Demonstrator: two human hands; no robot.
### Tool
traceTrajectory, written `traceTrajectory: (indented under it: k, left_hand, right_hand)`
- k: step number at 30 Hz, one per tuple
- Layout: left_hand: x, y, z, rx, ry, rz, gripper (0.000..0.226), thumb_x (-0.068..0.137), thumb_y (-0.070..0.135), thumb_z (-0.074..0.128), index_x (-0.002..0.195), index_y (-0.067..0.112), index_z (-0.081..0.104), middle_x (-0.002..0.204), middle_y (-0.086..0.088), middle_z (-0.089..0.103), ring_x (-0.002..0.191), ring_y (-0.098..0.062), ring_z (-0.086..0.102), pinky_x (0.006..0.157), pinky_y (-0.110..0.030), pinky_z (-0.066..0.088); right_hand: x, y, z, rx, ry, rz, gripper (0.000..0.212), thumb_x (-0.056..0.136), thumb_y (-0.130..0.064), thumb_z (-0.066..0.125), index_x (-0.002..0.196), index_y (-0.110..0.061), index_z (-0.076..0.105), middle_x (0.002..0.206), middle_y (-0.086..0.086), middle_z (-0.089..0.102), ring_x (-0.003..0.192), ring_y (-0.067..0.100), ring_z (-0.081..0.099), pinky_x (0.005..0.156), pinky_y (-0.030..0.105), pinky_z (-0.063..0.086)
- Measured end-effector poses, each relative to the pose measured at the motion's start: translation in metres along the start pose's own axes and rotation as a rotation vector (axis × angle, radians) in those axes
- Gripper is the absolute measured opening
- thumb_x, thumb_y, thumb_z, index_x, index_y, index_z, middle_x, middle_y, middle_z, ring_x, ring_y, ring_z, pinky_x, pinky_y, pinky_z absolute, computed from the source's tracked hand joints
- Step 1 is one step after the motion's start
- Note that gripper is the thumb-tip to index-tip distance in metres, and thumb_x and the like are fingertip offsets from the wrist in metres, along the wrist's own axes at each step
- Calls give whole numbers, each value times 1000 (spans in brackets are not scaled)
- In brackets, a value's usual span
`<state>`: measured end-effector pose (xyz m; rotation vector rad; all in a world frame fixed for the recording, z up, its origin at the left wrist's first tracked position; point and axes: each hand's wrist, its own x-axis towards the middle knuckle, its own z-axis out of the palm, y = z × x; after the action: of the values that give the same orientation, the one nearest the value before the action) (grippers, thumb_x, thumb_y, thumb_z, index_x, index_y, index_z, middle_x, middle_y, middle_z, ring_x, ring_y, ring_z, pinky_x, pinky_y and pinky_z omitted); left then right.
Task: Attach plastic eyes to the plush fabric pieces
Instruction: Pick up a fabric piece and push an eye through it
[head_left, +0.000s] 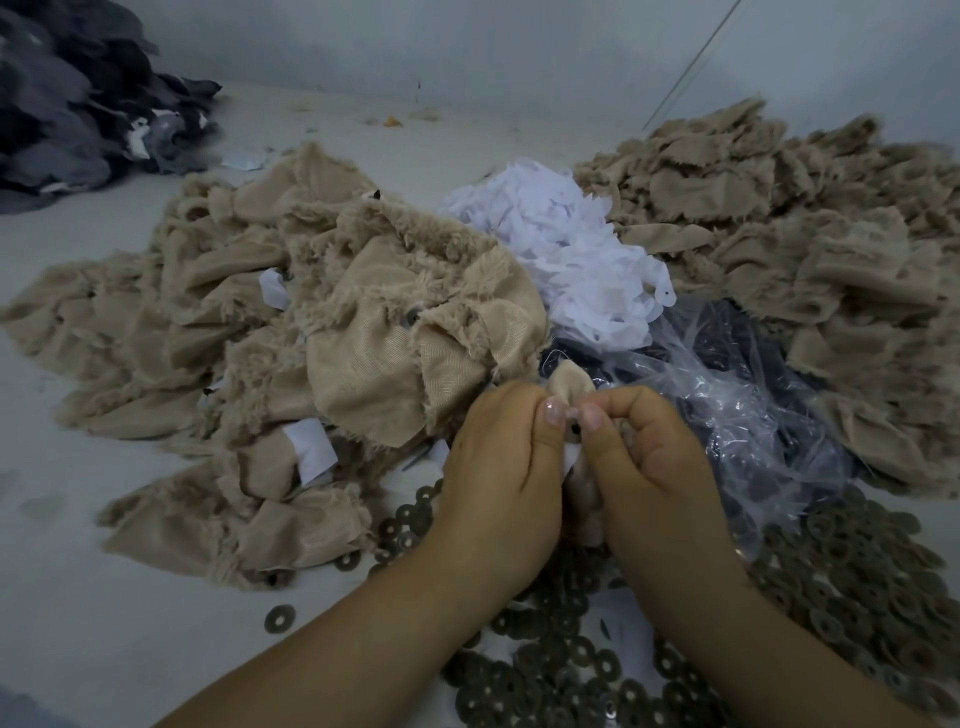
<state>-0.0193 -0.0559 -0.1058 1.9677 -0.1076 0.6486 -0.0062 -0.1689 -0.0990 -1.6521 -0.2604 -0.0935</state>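
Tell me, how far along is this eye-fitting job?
Looks roughly midway. The rumpled beige pile left of the hands seems finished: one piece shows a fastener on its backing. The left hand and right hand pinch one small plush piece. The flatter beige stack on the right and many loose washers remain.

hidden, cropped and unclear

mostly covered by both hands: small beige plush piece (569, 387), only a top fold and a lower strip showing. tiny dark dot (574, 429) between the thumbs, too small to identify. dark contents of the clear plastic bag (737, 395) blurred by glare and creases. cut off by the picture's edges: grey fabric heap (67, 98) at upper left, beige pile (831, 249) at right, washers (571, 665) at bottom, both forearms.
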Motion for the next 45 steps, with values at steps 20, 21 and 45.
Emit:
traceTrajectory:
  k: [20, 21, 45]
  left_hand:
    - [-2, 0, 6, -4, 40, 14, 36, 100, 38, 30, 76, 19, 48, 75, 8, 46, 74, -15, 48, 69, -37, 45]
    - [-2, 1, 7, -17, 39, 0, 35, 99, 39, 30, 76, 19, 48, 75, 8, 47, 73, -15, 48, 69, -37, 45]
    - [-1, 5, 4, -111, 30, -73, 30, 99, 20, 36, 71, 27, 43, 70, 6, 45, 67, -11, 44, 66, -29, 39]
  right_hand:
    - [1, -1, 4, 29, 23, -19, 16, 86, -43, 55, 86, -28, 62, 63, 2, 61, 56, 16, 55, 55, 30, 45]
    - [1, -2, 4, 21, 20, -26, 16, 85, -44, 55, 85, -29, 61, 60, -1, 60, 53, 14, 54, 51, 29, 45]
    - [2, -3, 4, 195, -61, 63, 18, 98, -15, 58, 86, -26, 67, 73, 24, 64, 56, 24, 56, 45, 29, 48]
